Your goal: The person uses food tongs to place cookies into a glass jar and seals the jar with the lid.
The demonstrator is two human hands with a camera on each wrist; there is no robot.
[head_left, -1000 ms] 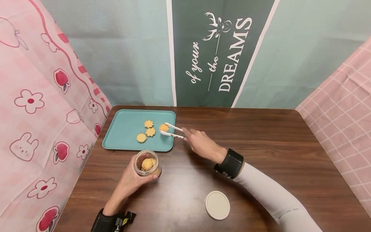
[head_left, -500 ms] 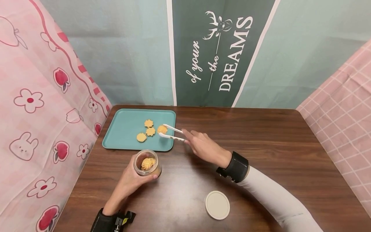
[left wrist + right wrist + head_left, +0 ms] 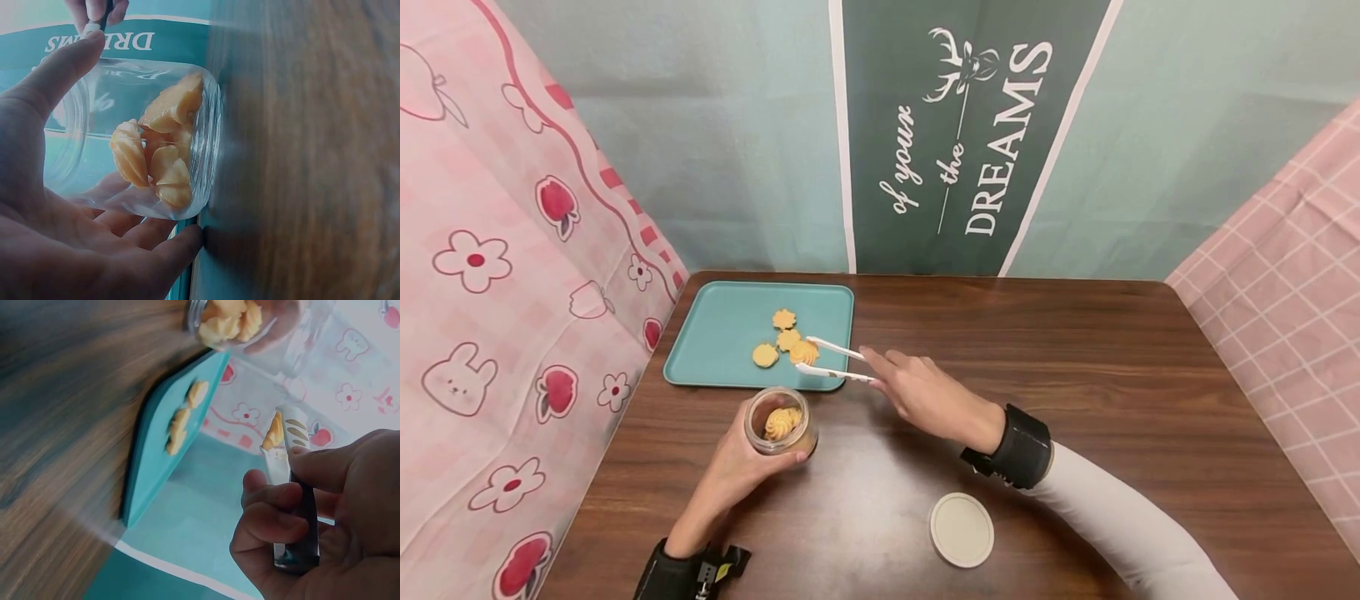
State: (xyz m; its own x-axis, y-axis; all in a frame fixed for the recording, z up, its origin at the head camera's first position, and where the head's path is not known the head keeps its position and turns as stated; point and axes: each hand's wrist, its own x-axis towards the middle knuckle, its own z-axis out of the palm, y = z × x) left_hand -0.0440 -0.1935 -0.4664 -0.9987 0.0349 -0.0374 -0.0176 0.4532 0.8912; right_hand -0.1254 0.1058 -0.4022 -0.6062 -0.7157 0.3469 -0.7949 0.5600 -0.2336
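My left hand (image 3: 730, 479) grips a clear glass jar (image 3: 809, 437), thumb on the near side and fingers behind. Inside the uncapped jar lie several piped butter cookies (image 3: 172, 172), seen through its wall in the left wrist view. With my right hand (image 3: 931, 398) I hold white-tipped tongs (image 3: 838, 373) by their dark handle. Between the tong tips is a swirled cookie (image 3: 805, 353), raised above the tray in the right wrist view. Three more cookies (image 3: 765, 356) lie on the teal tray (image 3: 718, 329), left of the tongs.
A round cream lid (image 3: 962, 530) lies flat on the brown wooden table (image 3: 1075, 358), near the front. Printed cloths hang around the table: pink at the left (image 3: 467, 292) and right, green (image 3: 760, 150) at the back.
The tongs and the cookie between their tips have moved left and toward me, from the tray's right side closer to the jar. My left hand and the jar have stayed put.
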